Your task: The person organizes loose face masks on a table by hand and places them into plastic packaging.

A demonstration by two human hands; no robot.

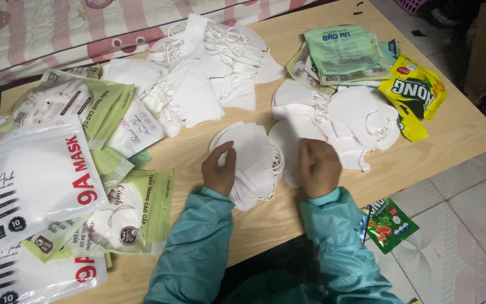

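Stack of white face masks (pixel 254 163), fanned, lying near the front edge of the wooden surface (pixel 457 135), between the two hands; left hand (pixel 219 169) rests on its left part with fingers curled over the top mask, grasping it; right hand (pixel 319 166) sits just beside the stack's right edge, fingers bent down onto a mask (pixel 286 141) there, though whether it pinches that mask cannot be told. Surface: low, light wood, with a quilted bed cover (pixel 57 28) behind and tiled floor (pixel 468 225) to the right. Large white mask packages (pixel 29 180) with red lettering, front left, overlapping green-and-white mask packages (pixel 136 214). Loose heap of white masks (pixel 198 73) with ear loops, rear centre. Second smaller heap of masks (pixel 355 112), right of centre. Pile of flat green packets (pixel 344 53), rear right. Yellow-and-green snack bag (pixel 414 93), touching the right heap. Small green sachet (pixel 389 222), on the floor by the right sleeve
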